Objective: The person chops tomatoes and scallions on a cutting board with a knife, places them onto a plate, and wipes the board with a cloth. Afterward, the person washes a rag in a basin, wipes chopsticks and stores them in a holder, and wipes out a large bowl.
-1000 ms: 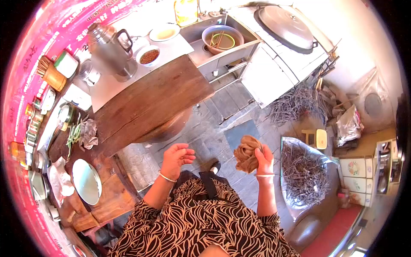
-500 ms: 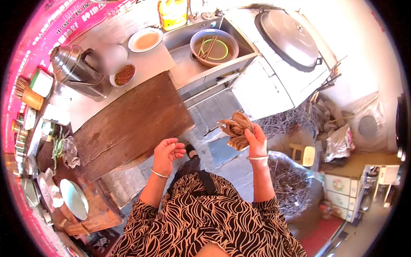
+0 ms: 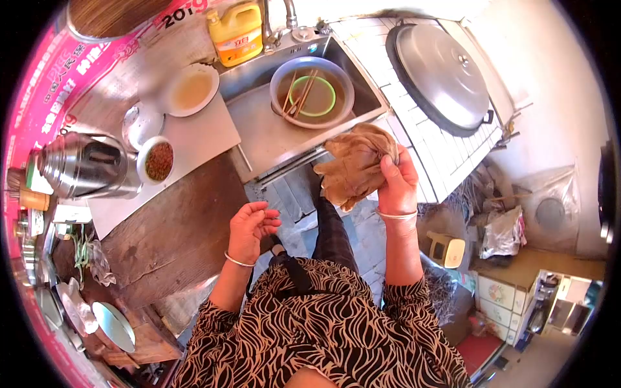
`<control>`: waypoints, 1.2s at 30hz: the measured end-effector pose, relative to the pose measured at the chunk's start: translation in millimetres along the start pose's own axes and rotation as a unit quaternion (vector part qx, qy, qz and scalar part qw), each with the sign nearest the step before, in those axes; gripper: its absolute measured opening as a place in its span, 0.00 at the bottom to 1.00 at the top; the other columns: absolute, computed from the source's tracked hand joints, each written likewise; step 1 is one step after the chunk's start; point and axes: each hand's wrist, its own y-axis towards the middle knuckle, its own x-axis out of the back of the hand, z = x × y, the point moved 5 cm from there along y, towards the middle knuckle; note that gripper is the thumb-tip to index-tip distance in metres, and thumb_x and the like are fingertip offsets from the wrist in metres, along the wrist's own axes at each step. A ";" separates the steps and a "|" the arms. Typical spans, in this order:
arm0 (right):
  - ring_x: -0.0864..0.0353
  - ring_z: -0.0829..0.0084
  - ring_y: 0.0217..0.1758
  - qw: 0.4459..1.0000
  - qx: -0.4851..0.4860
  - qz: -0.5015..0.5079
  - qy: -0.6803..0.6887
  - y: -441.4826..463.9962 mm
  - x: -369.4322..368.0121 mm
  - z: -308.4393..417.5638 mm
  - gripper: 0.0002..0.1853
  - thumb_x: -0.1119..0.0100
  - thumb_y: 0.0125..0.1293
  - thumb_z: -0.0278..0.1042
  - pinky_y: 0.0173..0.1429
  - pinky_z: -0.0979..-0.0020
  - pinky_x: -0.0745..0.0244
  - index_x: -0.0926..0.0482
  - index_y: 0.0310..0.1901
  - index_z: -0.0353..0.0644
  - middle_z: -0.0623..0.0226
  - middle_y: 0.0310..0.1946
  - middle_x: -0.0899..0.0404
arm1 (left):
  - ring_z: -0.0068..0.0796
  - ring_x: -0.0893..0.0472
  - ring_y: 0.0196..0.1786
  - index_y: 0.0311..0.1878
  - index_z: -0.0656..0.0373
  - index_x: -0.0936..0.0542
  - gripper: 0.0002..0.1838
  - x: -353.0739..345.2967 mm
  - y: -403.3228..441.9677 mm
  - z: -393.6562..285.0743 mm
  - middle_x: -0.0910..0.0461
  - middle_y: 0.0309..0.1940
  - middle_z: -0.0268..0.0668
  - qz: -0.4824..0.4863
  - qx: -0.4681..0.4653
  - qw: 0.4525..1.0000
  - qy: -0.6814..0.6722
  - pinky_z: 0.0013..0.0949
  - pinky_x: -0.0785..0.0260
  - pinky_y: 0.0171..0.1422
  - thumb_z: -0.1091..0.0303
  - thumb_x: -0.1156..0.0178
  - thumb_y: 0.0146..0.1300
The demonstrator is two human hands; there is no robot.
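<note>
Right hand (image 3: 400, 184): some fingers hidden behind brown cloth (image 3: 358, 167). Round brown thing (image 3: 116, 18) at top left, cut by the picture's edge; tap (image 3: 290, 15) also cut there. Lid (image 3: 445, 72) covers the inside of the pan (image 3: 406, 88). Plate (image 3: 194, 90): left rim lost in blur. Jars (image 3: 36, 221), far left: labels too small to read. Shirt (image 3: 323, 310) runs off below.

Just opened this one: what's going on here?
A person stands in a kitchen with a crumpled brown cloth pinched in the right hand, held up by the near edge of the sink as the head camera sees it. The left hand holds nothing, its fingers loosely curled. In the sink sits a basin with chopsticks in it. To the right of the sink is a large pan with a metal lid.
</note>
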 end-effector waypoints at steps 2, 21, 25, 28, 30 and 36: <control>0.28 0.75 0.50 0.999 0.003 0.031 0.025 38.8 -7.1 8.2 0.14 0.51 0.65 0.27 0.58 0.71 0.36 0.31 0.51 0.37 0.66 0.46 0.26 | 0.35 0.20 0.33 0.44 0.65 0.29 0.10 -17.0 24.6 -10.1 0.21 0.35 0.46 -0.015 -0.014 1.000 -0.006 0.30 0.26 0.35 0.72 0.50 0.61; 0.35 0.48 0.56 0.758 -0.025 0.154 -0.633 310.8 83.8 -233.9 0.29 0.40 0.53 0.37 0.59 0.53 0.38 0.34 0.58 0.46 0.53 0.59 0.36 | 0.36 0.25 0.48 0.57 0.62 0.33 0.20 -116.6 232.4 -2.0 0.27 0.49 0.44 -0.125 0.040 0.991 -0.035 0.37 0.30 0.50 0.62 0.51 0.66; 0.39 0.48 0.60 0.739 -0.076 0.172 -0.647 326.4 81.5 -261.7 0.33 0.38 0.52 0.33 0.62 0.55 0.39 0.37 0.61 0.49 0.56 0.64 0.43 | 0.37 0.31 0.55 0.63 0.60 0.39 0.29 -112.4 298.7 3.2 0.34 0.58 0.43 -0.097 0.082 0.991 -0.036 0.41 0.34 0.55 0.54 0.49 0.65; 0.40 0.48 0.61 0.706 -0.080 0.197 -0.676 336.2 79.1 -289.1 0.35 0.37 0.51 0.31 0.63 0.56 0.39 0.39 0.62 0.51 0.57 0.65 0.47 | 0.39 0.34 0.58 0.66 0.57 0.42 0.34 -104.7 340.4 16.0 0.38 0.61 0.41 -0.103 0.107 0.988 -0.034 0.43 0.37 0.57 0.48 0.48 0.63; 0.38 0.47 0.59 0.672 -0.056 0.205 -0.710 343.6 77.6 -309.7 0.37 0.37 0.50 0.31 0.61 0.56 0.37 0.41 0.63 0.51 0.57 0.67 0.50 | 0.40 0.35 0.59 0.67 0.54 0.44 0.36 -97.6 363.3 27.8 0.40 0.63 0.41 -0.125 0.135 0.982 -0.037 0.46 0.38 0.57 0.46 0.48 0.62; 0.25 0.56 0.43 0.761 -0.251 0.215 -0.558 348.4 88.6 -361.3 0.26 0.38 0.48 0.27 0.49 0.63 0.29 0.30 0.52 0.44 0.55 0.50 0.30 | 0.43 0.33 0.58 0.64 0.56 0.38 0.36 -94.7 388.1 49.7 0.37 0.61 0.42 -0.200 0.174 0.962 -0.061 0.53 0.38 0.57 0.41 0.47 0.59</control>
